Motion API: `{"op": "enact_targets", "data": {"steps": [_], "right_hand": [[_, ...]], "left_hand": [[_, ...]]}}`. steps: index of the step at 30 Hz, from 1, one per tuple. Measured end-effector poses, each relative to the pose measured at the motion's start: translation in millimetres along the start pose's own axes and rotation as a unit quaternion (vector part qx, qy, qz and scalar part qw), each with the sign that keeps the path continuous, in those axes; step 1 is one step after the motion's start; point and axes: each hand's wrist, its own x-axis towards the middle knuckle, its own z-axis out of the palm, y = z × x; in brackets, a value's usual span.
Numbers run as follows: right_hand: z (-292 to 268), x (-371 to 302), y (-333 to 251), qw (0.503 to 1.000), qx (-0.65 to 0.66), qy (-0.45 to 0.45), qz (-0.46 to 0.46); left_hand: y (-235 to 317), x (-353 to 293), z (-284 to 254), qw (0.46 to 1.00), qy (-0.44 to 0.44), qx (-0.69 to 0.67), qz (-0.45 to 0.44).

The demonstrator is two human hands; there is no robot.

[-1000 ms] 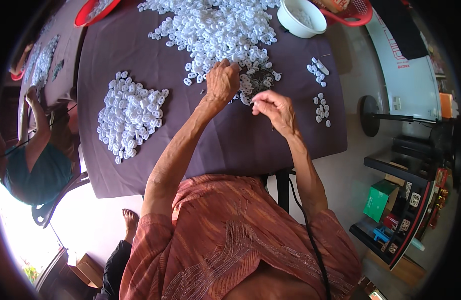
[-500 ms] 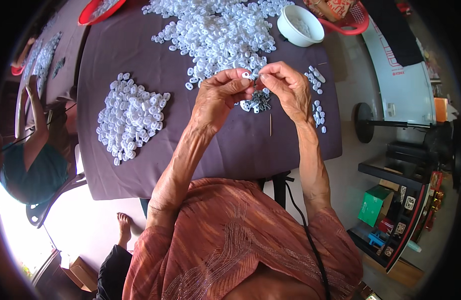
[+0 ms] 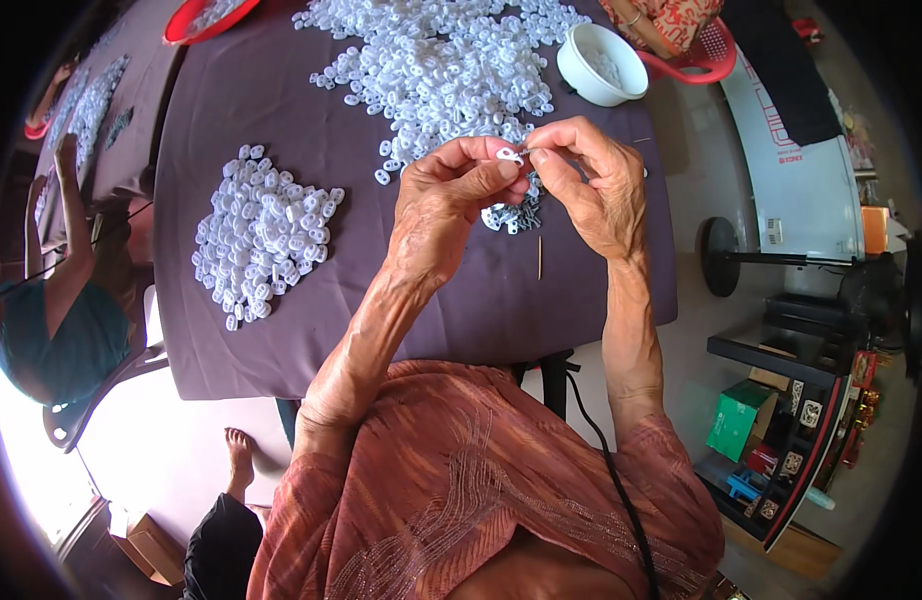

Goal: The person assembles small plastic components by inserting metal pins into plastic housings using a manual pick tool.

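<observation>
While both hands are raised above the dark table cloth (image 3: 281, 330), a small white plastic piece (image 3: 508, 155) is pinched by the left hand (image 3: 451, 205), and a thin part, too small to tell, is pressed to it by the closed fingertips of the right hand (image 3: 591, 185). The joining step seems in hand; careful alignment is probably needed next. The piece looks oval, glossy, with holes, like those in the far heap (image 3: 441, 60) and left pile (image 3: 261, 235).
</observation>
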Motion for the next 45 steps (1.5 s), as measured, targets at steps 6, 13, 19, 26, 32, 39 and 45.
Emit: {"op": "enact_targets", "data": {"steps": [6, 13, 19, 26, 32, 39, 45], "right_hand": [[1, 1, -4, 1.0, 0.017, -0.004, -0.001], [1, 0, -6, 1.0, -0.014, -0.007, -0.01], [0, 1, -12, 0.995, -0.086, -0.006, -0.055], [2, 1, -11, 0.994, -0.079, 0.002, -0.076], [4, -1, -8, 0.994, -0.085, -0.005, -0.064], [3, -2, -6, 0.998, -0.042, -0.013, -0.042], [1, -3, -3, 0.999, -0.018, -0.023, -0.024]], "left_hand": [[2, -3, 2, 0.999, 0.008, 0.031, 0.016], [3, -4, 1, 0.997, 0.009, 0.067, 0.027], [7, -9, 6, 0.992, 0.03, 0.115, 0.044], [9, -11, 11, 0.988, 0.049, 0.135, 0.048], [5, -8, 6, 0.993, 0.047, 0.101, 0.036], [3, -5, -1, 0.999, 0.028, 0.039, 0.005], [2, -5, -1, 0.999, 0.027, 0.039, 0.007]]}}
